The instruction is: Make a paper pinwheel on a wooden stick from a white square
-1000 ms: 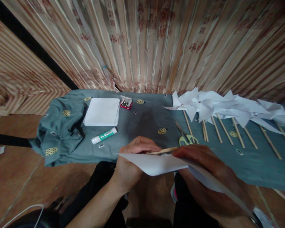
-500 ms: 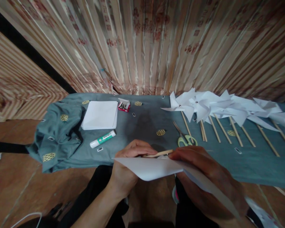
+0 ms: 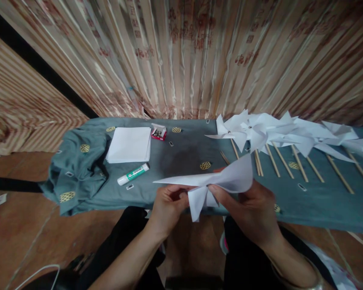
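A white paper pinwheel [image 3: 226, 178] is raised above the near edge of the table, its blades folded in toward the middle. My right hand [image 3: 254, 209] grips it from the right, thumb pressed at the centre and fingers behind the paper. On the other side, my left hand [image 3: 171, 203] is closed at the pinwheel's back, its fingertips partly covered by a blade. The wooden stick is hidden behind the paper now. Just beyond the pinwheel, only the blade tips of the scissors [image 3: 224, 158] show.
Several finished pinwheels [image 3: 269, 131] on wooden sticks lie overlapped at the right. Toward the left are a stack of white paper [image 3: 129, 145], a glue stick [image 3: 133, 174] and a small red box of metal pins [image 3: 159, 133]. A teal patterned cloth [image 3: 181, 157] covers the table.
Both hands have turned the pinwheel over, so its folded front faces up and the stick has gone from sight. The paper is raised and now covers most of the scissors.
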Tool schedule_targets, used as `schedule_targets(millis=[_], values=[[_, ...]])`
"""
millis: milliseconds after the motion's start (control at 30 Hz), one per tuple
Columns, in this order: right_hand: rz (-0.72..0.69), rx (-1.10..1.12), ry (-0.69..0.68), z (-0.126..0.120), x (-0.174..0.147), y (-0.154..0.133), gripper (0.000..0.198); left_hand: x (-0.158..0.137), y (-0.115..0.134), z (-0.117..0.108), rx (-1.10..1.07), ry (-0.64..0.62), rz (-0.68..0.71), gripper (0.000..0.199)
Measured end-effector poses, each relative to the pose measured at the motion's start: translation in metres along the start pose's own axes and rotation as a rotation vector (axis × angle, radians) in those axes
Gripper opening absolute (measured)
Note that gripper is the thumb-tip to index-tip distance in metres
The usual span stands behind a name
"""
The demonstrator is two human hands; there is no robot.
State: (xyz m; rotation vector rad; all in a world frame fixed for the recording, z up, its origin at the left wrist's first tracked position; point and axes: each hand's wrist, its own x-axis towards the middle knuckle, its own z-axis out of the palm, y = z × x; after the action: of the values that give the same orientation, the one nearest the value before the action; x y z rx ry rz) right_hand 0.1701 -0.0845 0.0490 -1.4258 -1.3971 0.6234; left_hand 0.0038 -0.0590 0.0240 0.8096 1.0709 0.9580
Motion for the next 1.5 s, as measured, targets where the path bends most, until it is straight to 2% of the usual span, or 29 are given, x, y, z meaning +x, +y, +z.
schedule_targets(millis=[100,300,533,867,967,1100,1300,1500], values=[[0.077,0.059,-0.058,0.006,0.005,0.010,0.014,0.002,-0.013,-0.001,-0.088,0.042,-0.056,0.029],[0.176,0.118,-0.221,0.014,0.011,0.032,0.026,0.001,-0.035,-0.007,-0.157,0.077,-0.097,0.033],[0.230,0.186,-0.435,0.017,0.013,0.048,0.033,-0.008,-0.040,-0.008,-0.259,0.100,-0.130,0.033],[0.387,0.302,-0.508,0.024,0.018,0.056,0.036,-0.023,-0.040,0.001,-0.377,0.145,-0.204,0.039],[0.422,0.352,-0.529,0.025,0.019,0.056,0.033,-0.033,-0.048,-0.004,-0.377,0.119,-0.236,0.037],[0.459,0.366,-0.629,0.029,0.017,0.059,0.032,-0.043,-0.066,-0.013,-0.316,0.117,-0.303,0.038],[0.425,0.221,-0.617,0.034,0.014,0.067,0.033,-0.040,-0.077,-0.012,-0.309,0.098,-0.239,0.040],[0.380,0.076,-0.644,0.037,0.019,0.069,0.033,-0.037,-0.078,-0.012,-0.326,0.077,-0.260,0.043]])
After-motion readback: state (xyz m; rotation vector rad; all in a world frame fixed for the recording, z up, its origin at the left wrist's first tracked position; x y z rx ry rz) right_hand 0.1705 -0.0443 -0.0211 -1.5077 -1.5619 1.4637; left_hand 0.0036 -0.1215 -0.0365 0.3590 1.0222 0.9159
